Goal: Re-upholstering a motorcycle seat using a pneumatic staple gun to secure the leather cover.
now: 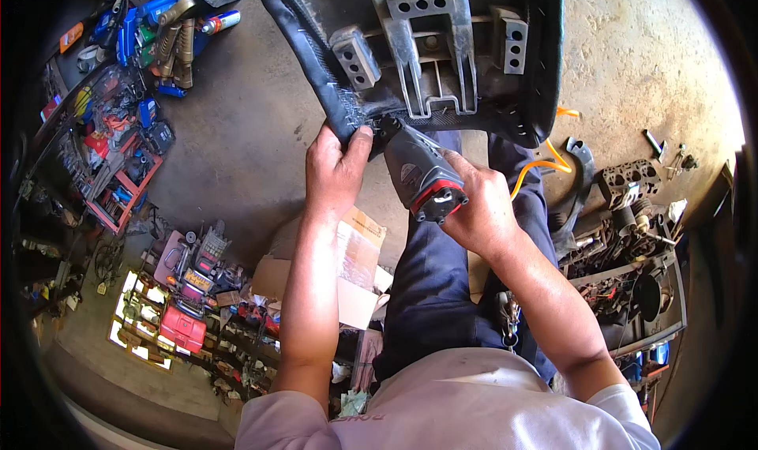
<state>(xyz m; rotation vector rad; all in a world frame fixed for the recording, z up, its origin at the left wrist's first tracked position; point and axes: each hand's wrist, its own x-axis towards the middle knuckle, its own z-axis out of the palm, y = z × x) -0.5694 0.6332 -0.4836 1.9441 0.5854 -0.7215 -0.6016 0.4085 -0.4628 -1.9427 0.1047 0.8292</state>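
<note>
An upturned black seat (545, 71) with plastic brackets on its underside fills the top centre, its black cover (290, 31) folded over the rim, with staples along the lower left corner. My left hand (335, 170) grips that corner, thumb over the folded cover. My right hand (482, 201) is closed on a dark grey staple gun (422, 174) with a red band at its back end, angled with its nose at the seat's lower edge beside my left thumb; whether it touches is unclear. An orange coiled air hose (553, 164) runs behind my right hand.
Cluttered tools and bottles (146, 134) line the left. Cardboard (359, 288) lies below my left arm. At right are a curved metal part (583, 185), an engine block (628, 181) and a bin of metal parts (632, 292). My legs (430, 284) are beneath the seat on a concrete floor (237, 134).
</note>
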